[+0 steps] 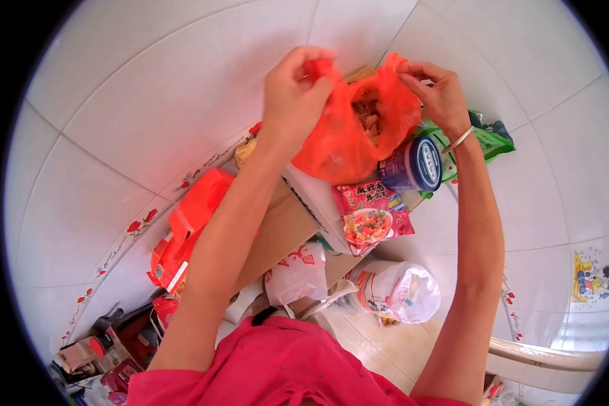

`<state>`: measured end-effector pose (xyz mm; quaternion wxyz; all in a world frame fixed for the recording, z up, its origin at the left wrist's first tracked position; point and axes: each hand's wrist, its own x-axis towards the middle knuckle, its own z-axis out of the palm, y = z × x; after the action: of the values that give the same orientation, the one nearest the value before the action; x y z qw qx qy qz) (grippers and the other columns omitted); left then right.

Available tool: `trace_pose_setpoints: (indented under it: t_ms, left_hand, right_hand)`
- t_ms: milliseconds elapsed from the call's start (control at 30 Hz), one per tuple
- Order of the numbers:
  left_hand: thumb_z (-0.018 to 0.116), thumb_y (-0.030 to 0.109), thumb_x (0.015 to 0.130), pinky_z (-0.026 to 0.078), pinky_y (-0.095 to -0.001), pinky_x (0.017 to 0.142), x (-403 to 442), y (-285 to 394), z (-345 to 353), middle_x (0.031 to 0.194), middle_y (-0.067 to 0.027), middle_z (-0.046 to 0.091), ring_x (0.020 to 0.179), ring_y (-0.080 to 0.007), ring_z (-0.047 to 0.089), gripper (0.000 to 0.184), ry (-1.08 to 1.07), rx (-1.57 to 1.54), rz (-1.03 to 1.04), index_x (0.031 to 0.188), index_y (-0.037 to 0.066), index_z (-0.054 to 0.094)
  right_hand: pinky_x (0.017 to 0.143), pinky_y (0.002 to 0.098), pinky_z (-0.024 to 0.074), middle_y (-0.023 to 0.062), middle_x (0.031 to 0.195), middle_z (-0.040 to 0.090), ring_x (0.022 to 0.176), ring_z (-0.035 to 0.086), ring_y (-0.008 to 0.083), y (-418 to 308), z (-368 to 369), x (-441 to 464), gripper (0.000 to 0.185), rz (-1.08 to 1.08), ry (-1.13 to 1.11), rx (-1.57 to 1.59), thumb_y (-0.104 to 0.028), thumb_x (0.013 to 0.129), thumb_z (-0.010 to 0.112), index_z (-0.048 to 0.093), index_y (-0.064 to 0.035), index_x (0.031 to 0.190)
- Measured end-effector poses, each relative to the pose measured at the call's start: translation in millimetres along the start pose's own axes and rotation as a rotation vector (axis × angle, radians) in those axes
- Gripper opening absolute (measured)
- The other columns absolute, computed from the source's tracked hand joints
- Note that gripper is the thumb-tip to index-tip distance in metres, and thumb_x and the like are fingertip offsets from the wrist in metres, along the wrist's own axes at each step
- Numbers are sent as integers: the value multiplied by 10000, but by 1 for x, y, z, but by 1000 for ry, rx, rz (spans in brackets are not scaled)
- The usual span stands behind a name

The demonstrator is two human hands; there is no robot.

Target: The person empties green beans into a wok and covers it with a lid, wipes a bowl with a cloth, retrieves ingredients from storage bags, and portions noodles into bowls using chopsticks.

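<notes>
A red plastic bag (333, 145) stands with its mouth spread, and brownish dried pieces (368, 120) show inside it. My left hand (296, 98) pinches the bag's rim on the left side. On the right, the fingers of my right hand (434, 91) grip the other side of the rim. Just below my right hand lies a blue tub (413, 166) with its round end toward me. A pink instant noodle packet (373, 220) rests under the bag, and a green packet (490, 141) is partly hidden behind my right wrist.
White tiled walls (149, 101) meet behind the bag. A cardboard box (277, 230) and a red package (199, 210) lie near my left forearm. Lower down are a white plastic bag (299, 276) and a plastic-covered bucket (398, 291) on the floor. Clutter (105, 358) fills the lower left.
</notes>
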<state>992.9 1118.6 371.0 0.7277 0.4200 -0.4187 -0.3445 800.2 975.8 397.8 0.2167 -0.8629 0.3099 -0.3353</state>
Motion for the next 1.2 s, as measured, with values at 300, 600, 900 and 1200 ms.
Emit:
trace_pose_setpoints:
  t_ms: [300,600,900,1200]
  left_hand:
    - [604,54,710,478,-313,695,113,-80,68,828,-107,611,766,-204,590,324,-171,473,150,1029,33,550]
    - [616,83,664,462,-409,713,78,-166,83,819,-164,618,789,-321,588,260,-937,1024,361,906,3,568]
    - [584,146,755,455,-368,773,95,-184,68,917,-184,620,876,-285,584,243,-1036,741,-46,926,-23,618]
    - [540,167,800,470,-354,784,93,-122,65,979,-183,627,908,-289,600,250,-813,917,193,977,9,621]
  right_hand:
    - [811,390,458,120,973,591,943,547,287,-32,91,-56,221,-301,-163,-271,-112,724,615,615,-40,932]
    - [850,413,426,198,1068,567,959,551,340,27,188,-48,243,-461,-216,-595,-125,784,498,574,7,973]
    - [806,407,463,233,1110,517,1052,504,323,-72,113,-106,288,11,-547,-652,-109,753,516,548,29,1004]
    - [812,441,466,149,1153,490,1029,489,356,31,144,-87,406,-87,-218,-955,-146,754,524,504,-75,1153]
